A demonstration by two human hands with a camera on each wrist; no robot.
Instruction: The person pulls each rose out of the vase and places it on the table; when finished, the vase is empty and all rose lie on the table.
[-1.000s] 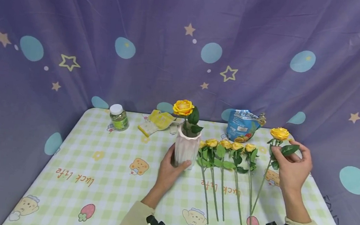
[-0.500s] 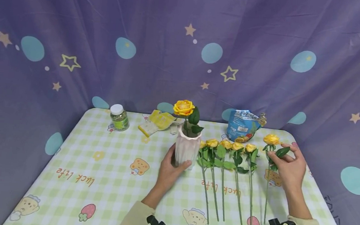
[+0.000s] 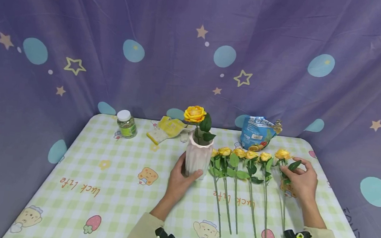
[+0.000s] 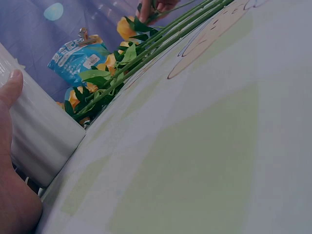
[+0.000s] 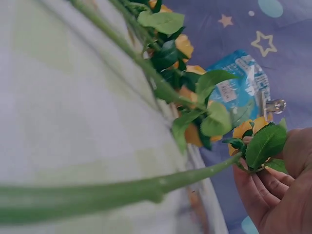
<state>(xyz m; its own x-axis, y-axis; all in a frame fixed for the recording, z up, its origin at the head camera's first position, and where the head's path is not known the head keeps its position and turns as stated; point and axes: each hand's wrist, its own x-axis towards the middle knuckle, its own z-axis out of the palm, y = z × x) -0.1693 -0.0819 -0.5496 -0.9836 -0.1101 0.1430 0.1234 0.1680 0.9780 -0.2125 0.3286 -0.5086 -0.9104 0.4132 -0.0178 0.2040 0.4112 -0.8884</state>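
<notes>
My left hand holds a pale pink-white fluted vase upright on the table, thumb across its front. A yellow rose with dark green leaves stands in the vase. At the right my right hand pinches another yellow rose by the stem below its bloom; its long stem runs toward the camera in the right wrist view. Between the hands several yellow roses lie side by side in a row, blooms at the far end. The held rose is just right of that row.
Along the back of the table stand a white-lidded jar and a blue pouch closed with a clip. A yellow and white packet lies behind the vase. A purple curtain hangs behind the checked tablecloth.
My right hand has moved left and down with its rose, whose bloom is now lower, near the row's height. The left hand and vase have stayed put.
</notes>
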